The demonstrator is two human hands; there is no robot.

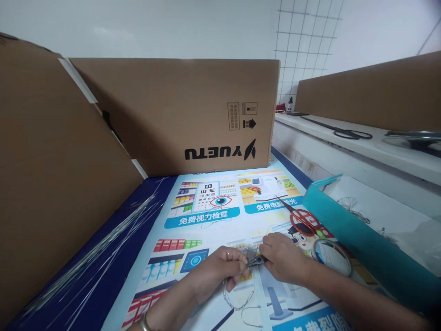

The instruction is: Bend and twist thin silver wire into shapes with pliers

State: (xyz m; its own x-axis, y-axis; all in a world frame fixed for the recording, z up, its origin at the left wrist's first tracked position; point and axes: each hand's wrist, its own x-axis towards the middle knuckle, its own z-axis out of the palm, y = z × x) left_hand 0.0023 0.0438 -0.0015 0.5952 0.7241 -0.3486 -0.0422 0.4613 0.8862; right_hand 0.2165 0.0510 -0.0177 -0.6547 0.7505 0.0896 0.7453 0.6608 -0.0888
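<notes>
Between the finger and thumb of my left hand [229,266] is part of a thin cord bracelet [237,307]; its loop, with small slim pieces along it, hangs below over the printed sheet. A loose end trails to the lower right. My right hand [284,258] is closed around a small metal tool that looks like nail clippers [255,261], its tip pointing left and meeting the cord at my left fingertips. Whether the jaws are closed on the cord I cannot tell. Red-handled scissors [305,219] and a roll of clear tape [332,257] lie just beyond my right hand.
A teal box [372,250] on the right holds thin looped strands. Cardboard boxes [165,110] wall off the back and left. Long pale threads [99,248] lie over dark blue cloth at the left. Black scissors [347,133] rest on the white ledge [386,151].
</notes>
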